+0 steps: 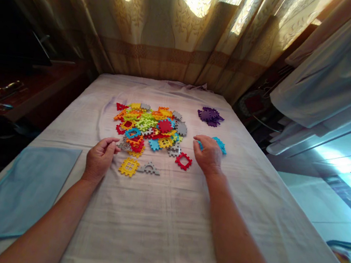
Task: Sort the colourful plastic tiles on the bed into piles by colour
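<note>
My left hand (101, 158) rests on the cloth with its fingers curled together. Nothing shows in it, and its fingertips are beside a grey notched piece (124, 145) at the pile's edge. My right hand (209, 154) is bent over blue interlocking tiles (220, 145), hiding part of them. Blue shows between its thumb and forefinger, where it seems to pinch one tile. Between the hands lies a mixed pile of plastic interlocking tiles (145, 122). In front are a yellow window tile (129, 166), a grey arch piece (150, 168) and a red frame tile (189, 165).
Purple tiles (210, 116) are heaped at the back right. A pale blue folder or cloth (28, 188) lies on the left of the table, which has a white cloth (154, 229). Curtains (176, 39) hang behind, and light fabric (332, 71) hangs on the right.
</note>
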`<action>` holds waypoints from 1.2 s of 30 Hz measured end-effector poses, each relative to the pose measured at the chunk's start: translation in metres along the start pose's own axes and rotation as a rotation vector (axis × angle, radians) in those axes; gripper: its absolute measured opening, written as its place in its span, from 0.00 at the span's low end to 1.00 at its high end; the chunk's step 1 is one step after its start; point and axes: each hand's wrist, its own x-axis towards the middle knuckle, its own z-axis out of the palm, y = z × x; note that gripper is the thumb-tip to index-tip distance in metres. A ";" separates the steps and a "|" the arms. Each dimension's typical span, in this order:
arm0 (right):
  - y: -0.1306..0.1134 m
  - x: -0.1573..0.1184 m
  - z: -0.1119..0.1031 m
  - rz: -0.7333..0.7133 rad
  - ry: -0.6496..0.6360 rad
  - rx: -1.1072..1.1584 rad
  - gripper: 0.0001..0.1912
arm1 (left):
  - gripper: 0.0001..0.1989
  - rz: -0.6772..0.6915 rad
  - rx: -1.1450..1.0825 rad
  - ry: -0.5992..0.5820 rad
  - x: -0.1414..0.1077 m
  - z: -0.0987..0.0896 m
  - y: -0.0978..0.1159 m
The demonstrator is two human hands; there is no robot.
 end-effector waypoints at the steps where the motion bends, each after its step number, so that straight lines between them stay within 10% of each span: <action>1: -0.011 -0.002 0.005 -0.058 -0.045 0.019 0.15 | 0.15 -0.001 0.000 0.001 0.000 0.000 0.000; 10: -0.061 -0.022 0.024 -0.256 -0.357 -0.065 0.22 | 0.16 -0.006 -0.018 0.004 0.001 0.001 -0.004; 16: -0.061 -0.020 0.025 -0.340 -0.333 0.044 0.10 | 0.17 0.004 -0.001 -0.001 0.001 0.001 -0.004; 36: -0.079 -0.027 0.026 -0.335 -0.370 -0.059 0.21 | 0.17 0.007 -0.016 -0.001 0.002 0.001 -0.008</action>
